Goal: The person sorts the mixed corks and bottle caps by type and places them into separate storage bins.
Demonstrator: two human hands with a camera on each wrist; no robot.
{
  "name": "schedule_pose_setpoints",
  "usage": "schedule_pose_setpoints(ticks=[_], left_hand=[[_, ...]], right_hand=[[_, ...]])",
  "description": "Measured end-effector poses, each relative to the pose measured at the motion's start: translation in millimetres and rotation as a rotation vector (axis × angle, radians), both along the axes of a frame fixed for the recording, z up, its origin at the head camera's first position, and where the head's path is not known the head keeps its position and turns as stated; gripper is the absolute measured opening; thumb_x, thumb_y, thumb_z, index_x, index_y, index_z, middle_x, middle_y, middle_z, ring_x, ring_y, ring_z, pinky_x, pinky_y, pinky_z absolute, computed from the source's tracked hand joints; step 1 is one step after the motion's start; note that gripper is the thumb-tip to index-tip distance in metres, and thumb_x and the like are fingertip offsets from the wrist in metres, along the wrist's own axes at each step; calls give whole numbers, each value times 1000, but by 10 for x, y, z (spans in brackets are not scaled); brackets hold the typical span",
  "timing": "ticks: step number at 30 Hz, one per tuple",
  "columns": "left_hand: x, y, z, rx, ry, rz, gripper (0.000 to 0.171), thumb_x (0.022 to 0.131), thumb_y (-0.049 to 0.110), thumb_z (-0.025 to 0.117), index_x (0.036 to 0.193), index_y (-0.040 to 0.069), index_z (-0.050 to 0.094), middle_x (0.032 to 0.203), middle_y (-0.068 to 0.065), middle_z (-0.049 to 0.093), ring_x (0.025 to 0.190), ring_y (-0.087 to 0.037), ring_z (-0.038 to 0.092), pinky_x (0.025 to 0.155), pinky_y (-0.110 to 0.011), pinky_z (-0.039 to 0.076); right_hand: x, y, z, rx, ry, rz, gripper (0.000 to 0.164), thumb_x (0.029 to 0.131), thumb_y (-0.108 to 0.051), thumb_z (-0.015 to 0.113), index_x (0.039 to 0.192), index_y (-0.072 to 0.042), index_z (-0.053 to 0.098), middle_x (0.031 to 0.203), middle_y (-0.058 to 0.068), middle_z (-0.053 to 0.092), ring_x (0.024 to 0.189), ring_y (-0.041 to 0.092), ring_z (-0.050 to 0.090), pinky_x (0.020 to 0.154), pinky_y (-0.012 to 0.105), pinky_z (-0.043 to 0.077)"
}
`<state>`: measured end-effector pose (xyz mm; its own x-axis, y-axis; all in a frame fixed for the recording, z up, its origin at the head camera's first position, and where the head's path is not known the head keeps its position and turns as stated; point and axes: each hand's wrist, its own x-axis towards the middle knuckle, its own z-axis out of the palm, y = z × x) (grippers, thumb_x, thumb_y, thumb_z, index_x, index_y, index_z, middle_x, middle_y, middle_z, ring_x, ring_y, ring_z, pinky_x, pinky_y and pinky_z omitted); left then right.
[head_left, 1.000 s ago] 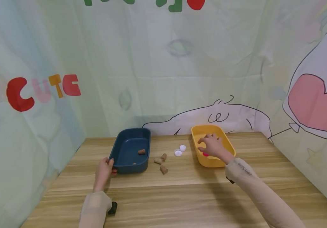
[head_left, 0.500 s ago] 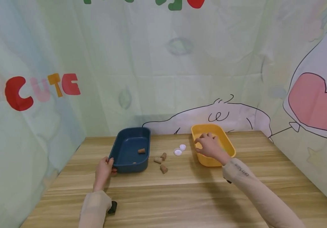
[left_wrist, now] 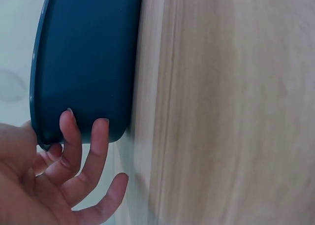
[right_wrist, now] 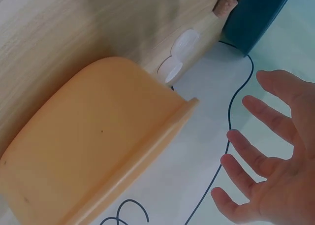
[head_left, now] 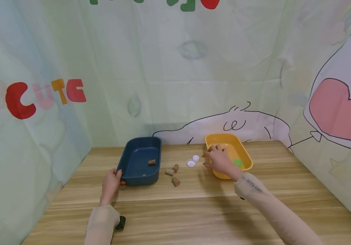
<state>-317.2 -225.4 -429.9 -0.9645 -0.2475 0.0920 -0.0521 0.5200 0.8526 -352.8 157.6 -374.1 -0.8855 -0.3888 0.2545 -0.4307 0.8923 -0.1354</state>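
Observation:
My left hand point(head_left: 110, 185) grips the near left corner of a dark blue plastic bin point(head_left: 131, 143). In the left wrist view its thumb is at the rim and the fingers point(left_wrist: 98, 136) lie on the outer wall. One cork point(head_left: 152, 162) lies inside this bin. My right hand point(head_left: 219, 160), fingers spread and holding nothing, hovers over the left rim of a yellow plastic bin point(head_left: 246, 153). A green round cap point(head_left: 238, 163) shows inside the yellow bin, partly behind the hand. Two white bottle caps point(head_left: 191, 164) lie on the table just left of that hand.
Several loose corks point(head_left: 176, 181) lie on the wooden table point(head_left: 169, 217) between the bins, close to the blue one. A printed fabric backdrop point(head_left: 169, 68) stands right behind the table and along both sides.
My right hand has moved left from over the yellow bin's inside to its left rim, uncovering the green cap. The left hand has stayed on the blue bin.

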Motion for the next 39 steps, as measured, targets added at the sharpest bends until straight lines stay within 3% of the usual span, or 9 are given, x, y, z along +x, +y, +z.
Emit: schedule_pose_setpoints(ticks=[11, 20, 33, 39], left_hand=[[-4, -5, -6, -2, 1, -3, 27, 94, 12, 36, 69, 5, 28, 62, -17, 56, 53, -24, 64, 54, -34, 54], [-16, -6, -22, -4, 10, 8, 26, 94, 11, 37, 69, 4, 30, 63, -17, 57, 50, -19, 62, 52, -33, 53], [-19, -3, -31, -7, 13, 7, 26, 94, 11, 37, 70, 4, 31, 64, -18, 56, 51, -20, 63, 52, -33, 53], [-9, 4, -17, -10, 5, 8, 27, 94, 12, 37, 69, 4, 31, 63, -17, 56, 51, -21, 63, 52, -33, 53]], right_hand=[[59, -112, -83, 1, 70, 81, 22, 77, -29, 68, 96, -18, 65, 102, 7, 54, 96, 26, 41, 73, 40, 30], [53, -239, -188, -26, 30, 137, 26, 76, -27, 69, 99, -16, 66, 104, 7, 55, 99, 26, 42, 77, 43, 32], [105, -414, -268, 3, 89, 223, 24, 77, -27, 68, 99, -18, 64, 102, 6, 54, 96, 24, 42, 72, 39, 33], [109, -496, -304, -5, 47, 244, 25, 78, -27, 67, 100, -16, 64, 104, 7, 54, 100, 25, 42, 77, 43, 33]])
